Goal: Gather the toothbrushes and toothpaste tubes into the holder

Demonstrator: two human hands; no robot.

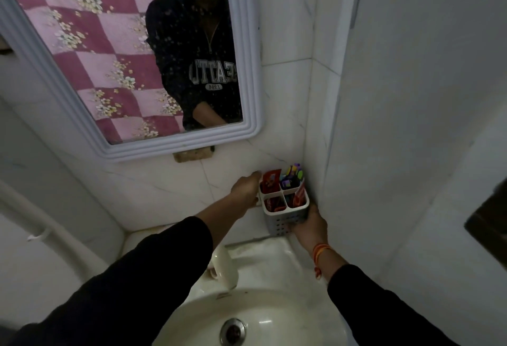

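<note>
The room is a dim bathroom corner lined with white marble-look wall tiles (285, 93) with faint grey veins and thin grout lines. A mirror (115, 44) in a ridged white frame hangs tilted on the back wall; it reflects a pink and maroon checked cloth with pale flower prints. Below sits a cream washbasin (274, 315) with a metal drain (233, 332) at its bottom and a cream tap (226, 266) at its back rim. A white pipe (55, 238) runs down the left wall.

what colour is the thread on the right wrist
Orange-red, a thread band around the right wrist just above the dark sleeve; seen in the head view.
</note>
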